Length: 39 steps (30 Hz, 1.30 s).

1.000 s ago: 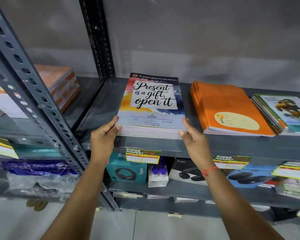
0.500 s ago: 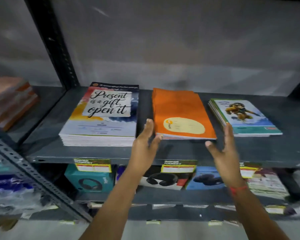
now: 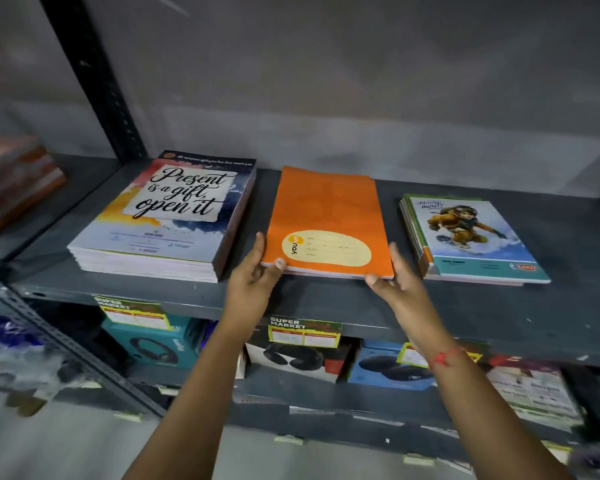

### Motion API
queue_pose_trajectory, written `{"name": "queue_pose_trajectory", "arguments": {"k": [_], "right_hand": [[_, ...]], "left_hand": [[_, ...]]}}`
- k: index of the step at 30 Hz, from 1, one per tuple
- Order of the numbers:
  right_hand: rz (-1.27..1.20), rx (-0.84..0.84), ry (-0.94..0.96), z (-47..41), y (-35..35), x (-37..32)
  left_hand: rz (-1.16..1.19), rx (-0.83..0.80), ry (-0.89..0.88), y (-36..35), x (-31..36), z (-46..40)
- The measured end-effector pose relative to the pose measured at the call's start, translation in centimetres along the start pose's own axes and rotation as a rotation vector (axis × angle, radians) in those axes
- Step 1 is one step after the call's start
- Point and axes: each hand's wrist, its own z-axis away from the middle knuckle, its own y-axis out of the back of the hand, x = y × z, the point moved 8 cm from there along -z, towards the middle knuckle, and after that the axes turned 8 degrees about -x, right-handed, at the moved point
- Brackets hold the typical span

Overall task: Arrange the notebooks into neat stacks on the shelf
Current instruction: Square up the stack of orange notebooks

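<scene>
Three notebook stacks lie on the grey metal shelf (image 3: 326, 306). On the left is a thick stack with a "Present is a gift, open it" cover (image 3: 163, 216). The orange stack (image 3: 326, 209) is in the middle. A thin stack with a cartoon flyer cover (image 3: 471, 237) lies on the right. My left hand (image 3: 257, 275) grips the orange stack's near left corner, thumb on the cover. My right hand (image 3: 395, 275) presses against its near right corner with fingers spread along the edge.
A dark perforated upright (image 3: 94, 81) stands behind the left stack. Another notebook pile (image 3: 14, 181) sits on the neighbouring shelf at far left. Headphone boxes (image 3: 146, 344) and price labels (image 3: 303, 332) fill the shelf below. A grey wall backs the shelf.
My hands left the "Present is a gift" stack, moved right and closed in on the orange stack's near corners. The view shifted right with them.
</scene>
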Motion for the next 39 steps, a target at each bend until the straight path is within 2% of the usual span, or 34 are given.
{"name": "queue_pose_trajectory", "arguments": {"k": [4, 16, 24, 39], "right_hand": [[-0.038, -0.020, 0.043, -0.2, 0.6, 0.4], [-0.127, 0.078, 0.116, -0.2, 1.4, 0.7], [-0.144, 0.122, 0.088, -0.4, 1.6, 0.8], [-0.113, 0.297, 0.053, -0.3, 1.9, -0.2]], "left_hand": [[0.085, -0.070, 0.036, 1.1, -0.7, -0.6], [0.086, -0.032, 0.059, 2.2, -1.6, -1.3], [0.094, 0.054, 0.095, 2.5, -1.9, -1.5], [0.083, 0.240, 0.037, 2.2, -1.0, -1.2]]}}
